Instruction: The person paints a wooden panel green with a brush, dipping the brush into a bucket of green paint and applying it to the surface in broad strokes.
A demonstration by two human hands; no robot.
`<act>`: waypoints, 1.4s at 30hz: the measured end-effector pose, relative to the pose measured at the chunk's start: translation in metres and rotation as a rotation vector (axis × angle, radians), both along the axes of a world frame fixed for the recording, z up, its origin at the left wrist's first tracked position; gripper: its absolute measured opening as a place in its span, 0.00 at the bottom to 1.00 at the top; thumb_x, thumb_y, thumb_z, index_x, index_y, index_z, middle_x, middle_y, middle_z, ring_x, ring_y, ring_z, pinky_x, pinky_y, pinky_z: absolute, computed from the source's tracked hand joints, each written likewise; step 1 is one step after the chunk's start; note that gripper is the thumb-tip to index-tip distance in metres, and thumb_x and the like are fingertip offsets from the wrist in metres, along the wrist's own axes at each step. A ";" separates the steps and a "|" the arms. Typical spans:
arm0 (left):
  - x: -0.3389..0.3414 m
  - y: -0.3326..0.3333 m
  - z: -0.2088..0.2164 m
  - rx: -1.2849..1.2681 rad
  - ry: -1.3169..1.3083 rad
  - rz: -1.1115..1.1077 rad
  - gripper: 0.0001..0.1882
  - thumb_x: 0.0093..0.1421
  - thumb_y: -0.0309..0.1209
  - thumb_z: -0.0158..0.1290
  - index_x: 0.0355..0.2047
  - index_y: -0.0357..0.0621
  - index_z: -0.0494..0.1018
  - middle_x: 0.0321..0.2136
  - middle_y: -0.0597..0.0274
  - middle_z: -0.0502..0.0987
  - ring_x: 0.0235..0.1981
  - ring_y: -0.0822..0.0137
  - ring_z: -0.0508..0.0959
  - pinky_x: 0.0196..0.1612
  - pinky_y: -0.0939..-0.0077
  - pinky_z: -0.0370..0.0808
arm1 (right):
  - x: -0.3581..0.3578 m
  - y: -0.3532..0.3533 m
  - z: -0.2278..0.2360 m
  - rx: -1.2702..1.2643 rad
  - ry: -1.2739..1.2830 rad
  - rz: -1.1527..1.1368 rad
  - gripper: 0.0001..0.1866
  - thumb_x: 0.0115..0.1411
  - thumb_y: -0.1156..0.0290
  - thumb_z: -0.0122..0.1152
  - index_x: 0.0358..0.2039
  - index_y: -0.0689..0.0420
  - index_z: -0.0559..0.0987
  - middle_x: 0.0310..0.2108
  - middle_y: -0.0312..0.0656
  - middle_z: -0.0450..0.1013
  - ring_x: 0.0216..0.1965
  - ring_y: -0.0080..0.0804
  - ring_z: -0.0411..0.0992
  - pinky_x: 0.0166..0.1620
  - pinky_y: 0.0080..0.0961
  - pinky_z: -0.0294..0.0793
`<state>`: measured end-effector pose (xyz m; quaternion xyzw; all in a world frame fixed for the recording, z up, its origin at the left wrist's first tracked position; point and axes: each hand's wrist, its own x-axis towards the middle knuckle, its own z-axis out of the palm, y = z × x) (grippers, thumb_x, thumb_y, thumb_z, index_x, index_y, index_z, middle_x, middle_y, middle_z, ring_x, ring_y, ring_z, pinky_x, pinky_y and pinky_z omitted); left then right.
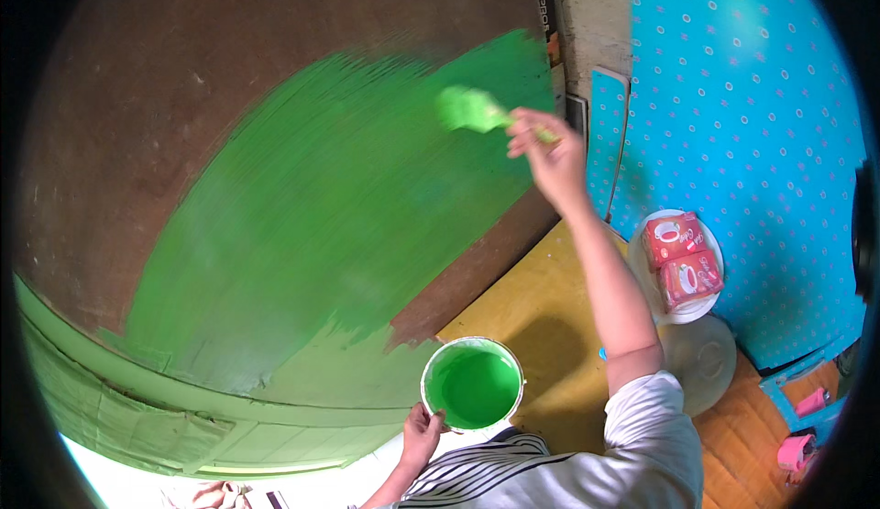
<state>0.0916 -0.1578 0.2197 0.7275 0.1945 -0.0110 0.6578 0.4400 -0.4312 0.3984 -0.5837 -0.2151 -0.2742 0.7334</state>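
My right hand (546, 153) is raised and grips the handle of a paintbrush (473, 111) whose bristles are thick with green paint. The brush head lies against a large brown board (165, 124), near the upper right of a broad green painted patch (339, 225). My left hand (422, 436) holds the rim of a round can (472, 385) full of green paint, low in the view and close to my body.
A blue dotted wall covering (733, 96) fills the right side. A white plate (676, 311) with two red packets (683, 260) rests on a round white stool (701, 358). Yellow sheet (541, 316) lies under the board's edge. Pink items (796, 449) sit at lower right.
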 end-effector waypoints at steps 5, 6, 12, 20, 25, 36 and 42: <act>-0.007 0.009 -0.015 0.045 0.000 -0.011 0.10 0.65 0.28 0.52 0.34 0.32 0.66 0.29 0.57 0.75 0.28 0.73 0.77 0.31 0.76 0.80 | 0.084 -0.090 -0.014 0.050 0.028 -0.378 0.16 0.67 0.64 0.58 0.46 0.64 0.78 0.32 0.41 0.79 0.27 0.23 0.77 0.33 0.21 0.78; -0.006 0.009 -0.013 0.054 0.005 -0.016 0.10 0.65 0.28 0.52 0.34 0.32 0.66 0.30 0.57 0.75 0.28 0.73 0.77 0.31 0.76 0.80 | 0.096 -0.105 -0.017 0.058 0.021 -0.412 0.16 0.66 0.63 0.59 0.47 0.62 0.78 0.33 0.41 0.79 0.27 0.23 0.77 0.33 0.20 0.78; -0.008 0.008 0.000 0.076 0.022 -0.012 0.09 0.66 0.28 0.51 0.39 0.32 0.68 0.30 0.59 0.76 0.28 0.73 0.76 0.33 0.77 0.79 | 0.078 -0.047 -0.032 -0.025 -0.031 -0.389 0.17 0.66 0.60 0.59 0.47 0.60 0.79 0.38 0.44 0.80 0.29 0.27 0.79 0.33 0.22 0.78; 0.002 0.013 -0.006 -0.036 0.024 -0.024 0.07 0.65 0.27 0.51 0.32 0.39 0.66 0.27 0.63 0.74 0.26 0.75 0.75 0.30 0.78 0.77 | -0.086 0.064 -0.040 0.123 0.038 0.001 0.14 0.65 0.67 0.60 0.48 0.61 0.78 0.37 0.43 0.79 0.30 0.22 0.77 0.32 0.19 0.79; 0.011 0.035 -0.016 -0.011 0.008 -0.178 0.07 0.65 0.27 0.51 0.30 0.41 0.66 0.23 0.67 0.72 0.22 0.78 0.71 0.27 0.80 0.73 | -0.193 0.073 -0.044 0.150 0.288 0.153 0.14 0.67 0.70 0.56 0.50 0.64 0.76 0.36 0.45 0.78 0.31 0.21 0.74 0.34 0.19 0.77; 0.015 0.074 -0.027 -0.053 -0.065 -0.496 0.05 0.65 0.25 0.51 0.32 0.40 0.68 0.23 0.68 0.71 0.22 0.78 0.69 0.26 0.82 0.70 | -0.385 0.097 -0.089 -0.244 0.690 -0.381 0.09 0.63 0.69 0.63 0.38 0.60 0.75 0.25 0.35 0.76 0.25 0.15 0.71 0.28 0.17 0.70; 0.008 0.074 -0.010 -0.259 -0.055 -0.643 0.10 0.66 0.23 0.49 0.28 0.39 0.61 0.22 0.65 0.68 0.22 0.75 0.71 0.25 0.74 0.79 | -0.438 0.127 -0.089 -0.374 0.712 -0.664 0.12 0.65 0.63 0.60 0.37 0.61 0.75 0.28 0.42 0.78 0.25 0.21 0.74 0.27 0.21 0.70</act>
